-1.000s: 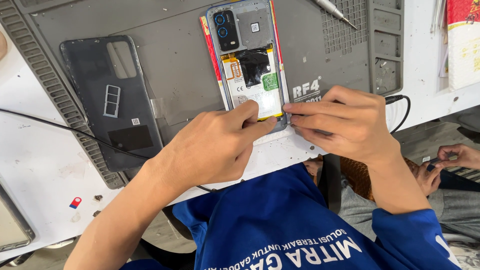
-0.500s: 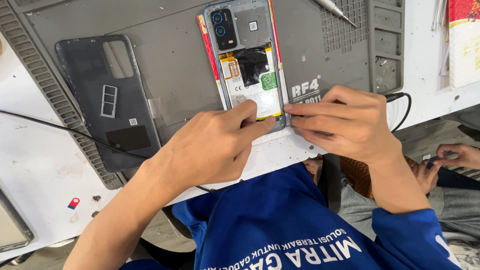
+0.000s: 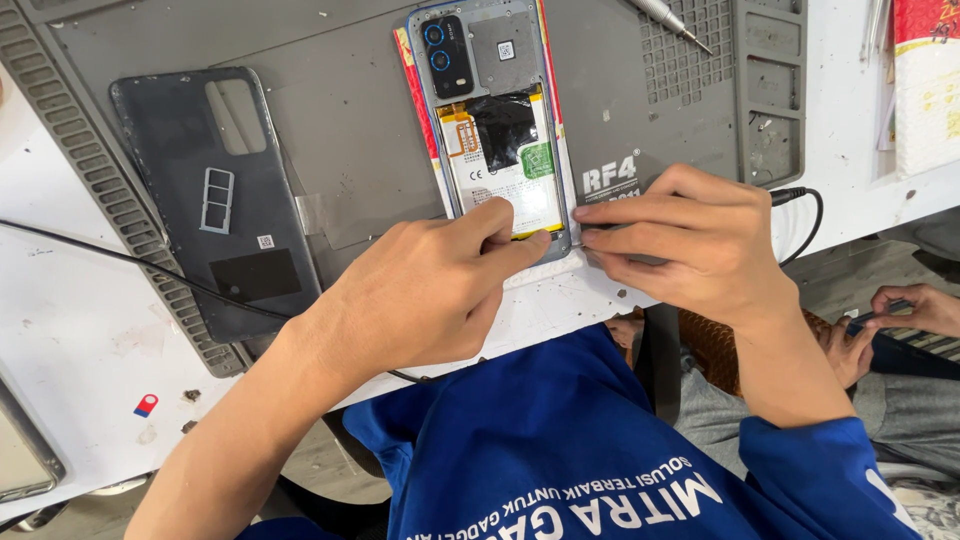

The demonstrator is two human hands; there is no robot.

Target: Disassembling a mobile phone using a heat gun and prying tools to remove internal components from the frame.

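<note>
The opened phone (image 3: 497, 130) lies face down on the grey mat (image 3: 350, 130), its lower end at the mat's near edge, close to the person. Its back is off, showing the camera block at the far end, a dark shield and a white battery with a green label. A red-and-yellow strip shows along both long sides of the phone.

The left hand (image 3: 425, 290) rests on the mat's near edge, its fingers curled and pinched down on the phone's bottom end, thumb tip touching the frame. The right hand (image 3: 690, 240) meets it from the other side, fingers closed and pressed together at the phone's lower right corner; whether they pinch a small tool there I cannot tell. Both hands hide the phone's bottom edge.

The removed back cover (image 3: 225, 190) lies inside up on the mat, well left of the phone. A thin black cable (image 3: 120, 255) runs across the white bench (image 3: 80, 350) and under the left forearm. A screwdriver (image 3: 668, 20) lies on the mat's gridded section at the far right. The mat's moulded trays (image 3: 768, 90) hold only small specks. Another person's hand (image 3: 915, 305) shows at the far right, below bench level.
</note>
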